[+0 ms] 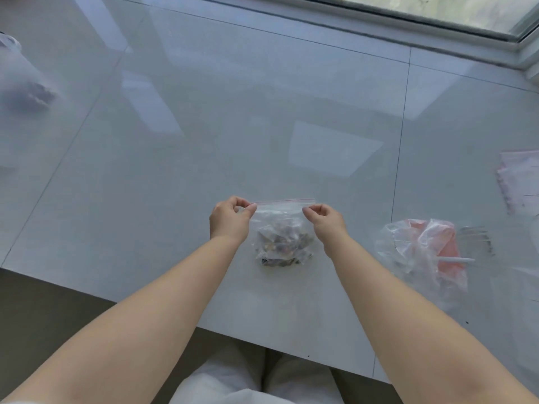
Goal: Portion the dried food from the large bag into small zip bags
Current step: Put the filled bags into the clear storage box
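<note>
At the centre of the frame, just below the middle, we hold a small zip bag (281, 228) over the pale table (204, 126), its lower part resting on the surface with a clump of dark dried food (280, 246) settled at the bottom. Our left hand (230, 218) pinches the bag's top left corner between thumb and fingertips, and our right hand (325, 218) pinches the top right corner the same way, so the red-lined zip strip (284, 201) is stretched taut between them. We cannot tell whether the strip is already pressed closed along its length.

We judge this to be the sealing step for one portion: the food is in, and the mouth is being drawn straight. The next move calls for running pinched fingers along the strip from one corner to the other, with the far corner held firm so the track stays aligned, and keeping the bag upright so nothing spills.

At the lower right of the frame lies a crumpled clear plastic bag (423, 252) with something pink inside; it may be the large bag, though we cannot be sure. At the right edge sits a stack of flat empty zip bags (519, 179), well apart from our hands. In the upper left, another blurred plastic bag (20, 80) rests on the table.
</note>
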